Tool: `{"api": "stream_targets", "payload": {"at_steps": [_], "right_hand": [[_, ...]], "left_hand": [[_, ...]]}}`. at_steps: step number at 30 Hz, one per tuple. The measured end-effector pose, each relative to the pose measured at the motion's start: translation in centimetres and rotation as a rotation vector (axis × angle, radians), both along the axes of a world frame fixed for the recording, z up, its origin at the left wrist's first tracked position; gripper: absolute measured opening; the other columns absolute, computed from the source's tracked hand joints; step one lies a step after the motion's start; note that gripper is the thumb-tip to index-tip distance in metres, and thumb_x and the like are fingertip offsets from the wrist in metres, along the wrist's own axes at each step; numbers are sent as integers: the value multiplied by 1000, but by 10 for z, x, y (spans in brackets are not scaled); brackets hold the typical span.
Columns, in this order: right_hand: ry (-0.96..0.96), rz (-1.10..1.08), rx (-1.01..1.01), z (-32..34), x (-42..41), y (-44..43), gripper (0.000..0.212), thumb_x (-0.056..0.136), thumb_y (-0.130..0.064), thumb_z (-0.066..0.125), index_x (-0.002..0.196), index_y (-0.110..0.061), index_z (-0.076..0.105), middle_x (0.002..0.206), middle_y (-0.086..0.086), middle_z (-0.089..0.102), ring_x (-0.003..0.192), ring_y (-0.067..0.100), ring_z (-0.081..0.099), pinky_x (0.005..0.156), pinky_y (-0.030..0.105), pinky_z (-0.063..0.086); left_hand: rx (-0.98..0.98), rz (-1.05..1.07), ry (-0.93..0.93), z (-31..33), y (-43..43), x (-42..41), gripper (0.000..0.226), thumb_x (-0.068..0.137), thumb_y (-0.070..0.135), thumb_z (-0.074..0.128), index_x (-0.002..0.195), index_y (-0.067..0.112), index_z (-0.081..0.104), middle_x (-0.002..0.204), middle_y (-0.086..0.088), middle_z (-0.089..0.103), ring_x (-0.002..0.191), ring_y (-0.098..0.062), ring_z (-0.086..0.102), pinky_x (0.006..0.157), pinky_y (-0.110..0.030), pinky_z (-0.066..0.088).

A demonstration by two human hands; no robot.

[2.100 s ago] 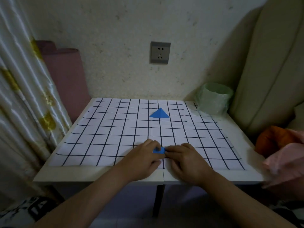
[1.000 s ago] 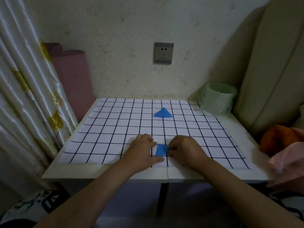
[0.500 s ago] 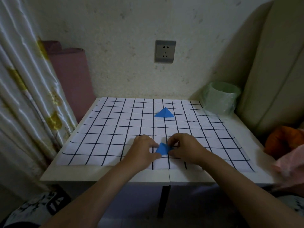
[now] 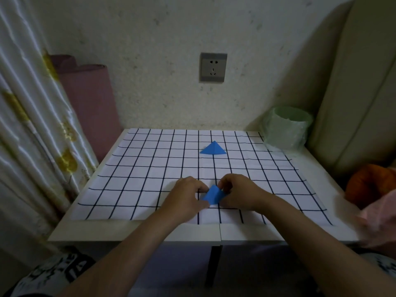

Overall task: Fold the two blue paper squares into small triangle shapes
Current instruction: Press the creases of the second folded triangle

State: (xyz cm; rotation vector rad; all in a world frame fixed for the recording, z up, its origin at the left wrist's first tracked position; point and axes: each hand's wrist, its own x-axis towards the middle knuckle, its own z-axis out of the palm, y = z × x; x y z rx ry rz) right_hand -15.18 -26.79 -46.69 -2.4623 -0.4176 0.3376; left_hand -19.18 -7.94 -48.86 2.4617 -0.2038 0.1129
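Note:
A folded blue paper triangle (image 4: 213, 148) lies flat on the far middle of the white grid mat (image 4: 139, 168), apart from both hands. Near the mat's front edge a second small blue folded paper (image 4: 211, 195) sits between my hands, its tip raised off the mat. My left hand (image 4: 184, 198) pinches its left side with thumb and fingers. My right hand (image 4: 237, 194) grips its right side, with fingers curled over the upper corner. Part of the paper is hidden under my fingers.
The mat covers a small white table (image 4: 321, 232) against a wall. A pale green plastic-wrapped container (image 4: 286, 127) stands at the back right corner. A pink roll (image 4: 92, 103) and curtain (image 4: 27, 125) flank the left; cushions and orange and pink cloth (image 4: 372, 185) lie at the right.
The near paper went from almost hidden and flat under my fingers to showing as a small triangle lifted at its tip. My hands moved slightly away from the table's front edge.

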Motion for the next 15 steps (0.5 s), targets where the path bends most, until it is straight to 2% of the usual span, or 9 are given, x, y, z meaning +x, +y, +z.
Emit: {"api": "stream_targets", "payload": {"at_steps": [2,3,7,10,13,15], "right_hand": [[-30,4,41,2,2,-1,22,79,-19,79,92,-25,63,92,-6,64,85,9,62,76,23,55],[-43,-2,60,4,4,-2,18,80,-20,78,89,-27,64,89,-7,66,82,8,63,73,21,54],[-84,-67,177,10,13,-6,18,87,-18,72,80,-35,68,83,-14,69,74,1,65,63,13,51],[-125,-112,208,13,27,-5,15,89,-18,69,86,-32,72,84,-14,70,69,2,66,56,8,47],[-168,-122,114,16,45,-4,19,92,-14,64,100,-29,74,91,-17,67,75,-3,60,61,5,40],[-98,-69,26,15,53,-7,28,92,-12,58,111,-29,70,101,-15,65,84,-3,57,67,7,39]], "left_hand": [[-69,17,-17,2,1,3,18,84,24,75,102,29,74,88,18,63,80,0,59,68,-10,42],[-115,22,-19,3,2,6,16,85,23,74,100,28,75,85,17,66,77,0,61,66,-10,45],[-277,48,-55,8,6,28,18,86,19,74,103,26,76,92,17,68,84,7,62,72,-6,46],[-330,84,-85,12,6,50,18,86,17,74,101,26,76,96,13,72,86,2,64,77,-13,50],[-296,84,-48,15,5,70,22,88,18,71,109,26,73,103,10,72,89,-2,62,77,-14,49],[-206,24,46,15,6,80,24,93,25,65,116,28,70,112,12,69,96,-1,61,81,-15,47]]}}
